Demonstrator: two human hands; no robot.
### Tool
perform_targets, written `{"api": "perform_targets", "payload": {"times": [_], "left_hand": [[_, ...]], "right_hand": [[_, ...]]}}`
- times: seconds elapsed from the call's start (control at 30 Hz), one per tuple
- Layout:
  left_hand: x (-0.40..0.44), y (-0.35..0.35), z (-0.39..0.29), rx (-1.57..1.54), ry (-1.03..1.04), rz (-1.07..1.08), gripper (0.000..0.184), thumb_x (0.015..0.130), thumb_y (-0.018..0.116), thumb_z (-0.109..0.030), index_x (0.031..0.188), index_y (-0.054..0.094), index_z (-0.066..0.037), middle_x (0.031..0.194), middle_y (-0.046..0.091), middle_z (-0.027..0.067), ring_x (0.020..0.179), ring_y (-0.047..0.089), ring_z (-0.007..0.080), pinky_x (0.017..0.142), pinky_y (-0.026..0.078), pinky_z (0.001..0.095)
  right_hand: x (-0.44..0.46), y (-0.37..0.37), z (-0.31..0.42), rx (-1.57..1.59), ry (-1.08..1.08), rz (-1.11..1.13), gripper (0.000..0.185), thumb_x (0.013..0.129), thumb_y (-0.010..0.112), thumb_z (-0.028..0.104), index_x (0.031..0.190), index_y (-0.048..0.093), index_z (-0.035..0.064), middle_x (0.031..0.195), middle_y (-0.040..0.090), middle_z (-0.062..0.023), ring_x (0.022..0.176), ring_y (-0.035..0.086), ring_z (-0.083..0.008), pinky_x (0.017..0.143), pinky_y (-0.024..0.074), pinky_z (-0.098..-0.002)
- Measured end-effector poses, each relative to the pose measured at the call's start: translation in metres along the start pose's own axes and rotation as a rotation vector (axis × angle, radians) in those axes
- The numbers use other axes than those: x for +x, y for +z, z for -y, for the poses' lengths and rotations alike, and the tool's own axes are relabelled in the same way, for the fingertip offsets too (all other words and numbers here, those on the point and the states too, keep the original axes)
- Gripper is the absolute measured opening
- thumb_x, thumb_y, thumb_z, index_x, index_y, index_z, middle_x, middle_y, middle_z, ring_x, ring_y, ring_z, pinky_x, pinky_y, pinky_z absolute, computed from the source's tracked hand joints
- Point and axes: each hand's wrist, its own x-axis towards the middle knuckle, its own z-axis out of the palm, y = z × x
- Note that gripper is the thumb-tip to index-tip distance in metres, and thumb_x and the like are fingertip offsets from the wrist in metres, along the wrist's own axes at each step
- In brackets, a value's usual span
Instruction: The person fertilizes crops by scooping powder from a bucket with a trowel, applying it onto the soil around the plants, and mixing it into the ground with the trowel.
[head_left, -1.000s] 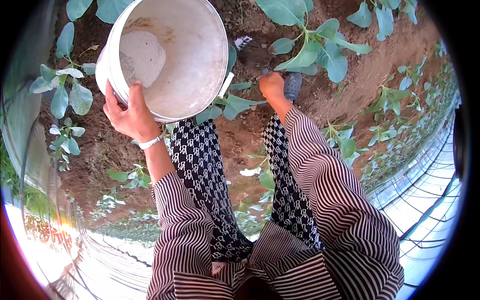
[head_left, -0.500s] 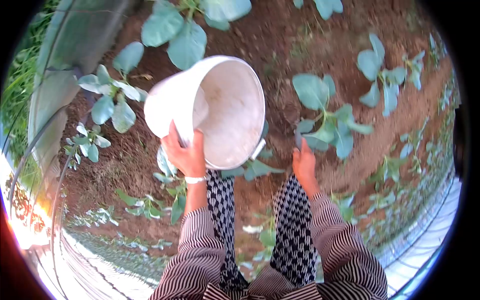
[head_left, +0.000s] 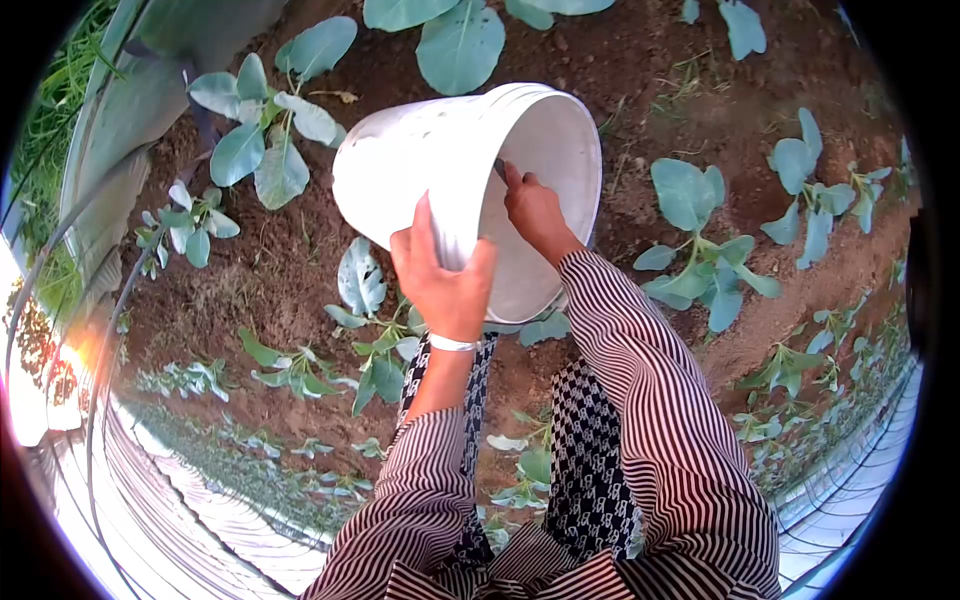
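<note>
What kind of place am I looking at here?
Probably a vegetable plot inside a greenhouse or plastic tunnel: broad-leaved plants grow in brown soil, and pale sheeting runs along the left edge of the view.

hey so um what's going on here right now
Someone in striped sleeves holds a tilted white bucket with the left hand. The right hand is at the bucket's mouth, gripping a dark tool, mostly hidden. Leafy plants grow in brown soil around them.
</note>
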Motion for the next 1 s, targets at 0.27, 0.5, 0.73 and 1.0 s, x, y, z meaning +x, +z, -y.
{"api": "perform_targets", "payload": {"times": [0.27, 0.5, 0.73, 1.0], "left_hand": [[0.007, -0.005, 0.005, 0.051, 0.018, -0.030, 0.065, 0.059, 0.067, -0.011, 0.123, 0.057, -0.004, 0.093, 0.052, 0.0131, 0.084, 0.054, 0.0271, 0.078, 0.046, 0.0365], [0.014, -0.001, 0.010, 0.082, 0.029, -0.077, 0.061, 0.062, 0.068, -0.016, 0.121, 0.059, -0.004, 0.093, 0.051, 0.0110, 0.083, 0.054, 0.0235, 0.077, 0.045, 0.0328], [0.019, 0.002, -0.003, 0.067, -0.022, -0.058, 0.062, 0.063, 0.069, -0.017, 0.123, 0.058, -0.003, 0.098, 0.052, 0.0149, 0.091, 0.054, 0.0289, 0.085, 0.044, 0.0391], [0.030, 0.007, -0.010, 0.053, -0.071, -0.049, 0.064, 0.061, 0.069, -0.011, 0.123, 0.057, -0.004, 0.096, 0.051, 0.0140, 0.092, 0.054, 0.0307, 0.085, 0.044, 0.0401]], "right_hand": [[0.026, 0.049, -0.018, 0.439, 0.061, 0.127, 0.028, 0.078, 0.063, 0.017, 0.102, 0.065, 0.0019, 0.080, 0.066, -0.0195, 0.074, 0.065, -0.0300, 0.070, 0.0502, -0.0402], [-0.032, -0.047, -0.036, 0.636, 0.230, 0.212, 0.036, 0.077, 0.066, 0.018, 0.110, 0.065, 0.0036, 0.070, 0.063, -0.0137, 0.065, 0.062, -0.0191, 0.066, 0.0488, -0.0324], [-0.105, -0.130, -0.060, 1.054, 0.519, 0.272, 0.044, 0.086, 0.058, 0.005, 0.130, 0.054, 0.0050, 0.068, 0.055, 0.0004, 0.049, 0.042, -0.0038, 0.042, 0.0330, -0.0193], [-0.105, -0.216, -0.084, 1.272, 0.612, -0.024, 0.050, 0.087, 0.058, 0.005, 0.135, 0.046, 0.0032, 0.069, 0.054, -0.0017, 0.044, 0.037, -0.0028, 0.037, 0.0290, -0.0175]]}}
